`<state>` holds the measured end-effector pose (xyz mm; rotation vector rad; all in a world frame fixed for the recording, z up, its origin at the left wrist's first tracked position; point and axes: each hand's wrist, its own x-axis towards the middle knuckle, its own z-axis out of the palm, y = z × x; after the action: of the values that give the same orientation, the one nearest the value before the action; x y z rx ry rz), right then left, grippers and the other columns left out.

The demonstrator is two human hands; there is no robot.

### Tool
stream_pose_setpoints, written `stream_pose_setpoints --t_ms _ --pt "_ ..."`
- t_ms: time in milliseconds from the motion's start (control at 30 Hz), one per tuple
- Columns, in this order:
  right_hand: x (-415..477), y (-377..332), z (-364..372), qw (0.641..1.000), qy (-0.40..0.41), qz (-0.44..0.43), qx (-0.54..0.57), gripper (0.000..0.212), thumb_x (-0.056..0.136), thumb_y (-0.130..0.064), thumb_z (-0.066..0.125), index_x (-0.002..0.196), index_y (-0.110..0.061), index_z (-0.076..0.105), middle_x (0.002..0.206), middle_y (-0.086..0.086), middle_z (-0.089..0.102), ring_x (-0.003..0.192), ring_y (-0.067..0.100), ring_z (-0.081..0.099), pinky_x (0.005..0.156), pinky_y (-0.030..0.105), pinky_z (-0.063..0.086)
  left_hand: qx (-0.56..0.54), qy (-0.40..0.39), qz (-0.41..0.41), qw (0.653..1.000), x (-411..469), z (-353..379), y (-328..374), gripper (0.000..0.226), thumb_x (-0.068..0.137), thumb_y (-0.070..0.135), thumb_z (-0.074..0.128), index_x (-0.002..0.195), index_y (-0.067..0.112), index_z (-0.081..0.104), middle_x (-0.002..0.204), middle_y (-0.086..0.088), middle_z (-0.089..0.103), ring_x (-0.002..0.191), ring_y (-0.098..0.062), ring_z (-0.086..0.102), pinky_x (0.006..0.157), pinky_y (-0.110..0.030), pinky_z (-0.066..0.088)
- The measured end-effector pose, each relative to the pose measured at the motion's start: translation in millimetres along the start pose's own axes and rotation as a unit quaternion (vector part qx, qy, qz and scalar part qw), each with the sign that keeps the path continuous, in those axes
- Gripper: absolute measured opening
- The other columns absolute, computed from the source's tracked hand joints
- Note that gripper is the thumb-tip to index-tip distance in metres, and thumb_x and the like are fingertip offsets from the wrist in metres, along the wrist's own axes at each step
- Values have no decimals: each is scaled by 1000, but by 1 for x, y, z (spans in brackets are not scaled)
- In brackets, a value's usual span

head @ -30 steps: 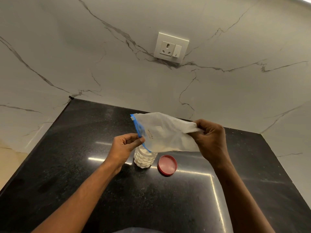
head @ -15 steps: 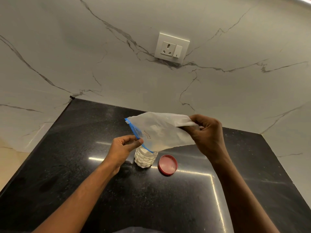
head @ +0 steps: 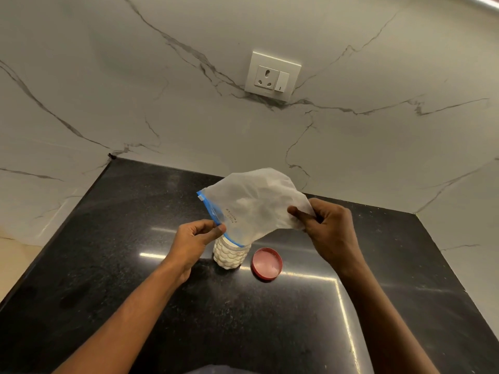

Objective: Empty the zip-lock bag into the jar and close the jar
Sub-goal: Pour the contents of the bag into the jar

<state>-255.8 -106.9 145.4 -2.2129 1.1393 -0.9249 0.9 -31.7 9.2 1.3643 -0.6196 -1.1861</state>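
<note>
Now bag (head: 253,209) between both hands, mouth over jar (head: 229,255).

The bag (head: 253,206) is cloudy white with a blue zip strip. The jar (head: 229,256) shows white, with a scale-like bumpy pattern. At its 3 o'clock, the lid (head: 266,264) is red. The worktop (head: 108,265) is speckled glossy black; the wall (head: 135,90) is white marble with grey veins.

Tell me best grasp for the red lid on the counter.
Come from above and pinch the red lid across its rim. It lies flat, hollow side up, on the counter, clear of the jar to its left, so opposite edges look reachable.
</note>
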Motion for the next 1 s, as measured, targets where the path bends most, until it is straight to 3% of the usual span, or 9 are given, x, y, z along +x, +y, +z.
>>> stream_pose_setpoints --t_ms 167,300,433,567,633,700,733,867,1000 --pt "1 -3 0 999 -14 -42 -6 16 89 0 78 95 -14 80 80 -9 74 71 6 69 61 13 52 -3 7 -5 1000 0 -1 -1 13 91 22 80 103 18 83 103 9 84 99 -1 76 78 -14 46" --pt "5 -1 2 997 30 -60 -48 17 90 -19 80 77 -10 72 62 -5 64 52 16 55 46 24 42 2 5 -4 1000 1 -2 -2 14 91 22 79 104 16 83 105 7 84 99 -4 77 80 -15 49" --pt "3 -2 2 998 -10 -66 -16 6 91 -8 79 94 -12 80 73 -16 69 61 5 63 53 12 44 4 -2 1 1000 0 -1 -2 15 90 23 79 103 17 83 105 9 84 99 -1 77 78 -13 49" --pt "5 -5 -1 997 33 -57 -40 22 87 -35 79 88 -13 77 68 -13 65 58 7 59 51 21 46 -1 0 7 1000 -1 -2 -1 12 91 20 79 103 17 83 104 8 84 98 -3 77 80 -16 50" --pt "5 -9 -5 996 -59 -29 -57 46 87 -34 81 130 -21 69 104 -7 75 90 1 67 76 27 57 4 -5 14 1000 -2 -2 -1 10 92 20 78 101 18 83 102 9 84 94 2 77 78 -14 49" --pt "7 -14 -8 990 -133 -23 -47 95 78 -43 88 158 -32 38 149 -4 57 133 7 53 105 21 42 14 -10 27 999 -3 -1 0 10 91 19 78 100 19 83 101 10 84 94 2 77 77 -12 50" --pt "9 -21 -7 990 -130 -39 -43 101 76 -49 87 160 -34 32 153 -5 53 137 6 48 108 18 37 20 -13 34 999 -3 0 1 10 92 18 79 100 19 83 101 10 84 95 2 78 77 -11 51" --pt "23 -43 2 988 2 -150 -36 32 92 -14 79 124 -16 74 110 -3 79 95 4 72 80 31 61 43 -12 85 995 -4 4 5 12 91 15 80 102 19 83 103 11 84 98 -2 78 73 -11 58" --pt "33 -47 4 989 33 -145 0 27 86 7 72 105 -9 82 104 2 81 97 11 77 83 33 63 71 -6 125 990 -5 6 9 15 89 20 83 104 19 84 107 10 82 102 -3 76 81 -13 58"
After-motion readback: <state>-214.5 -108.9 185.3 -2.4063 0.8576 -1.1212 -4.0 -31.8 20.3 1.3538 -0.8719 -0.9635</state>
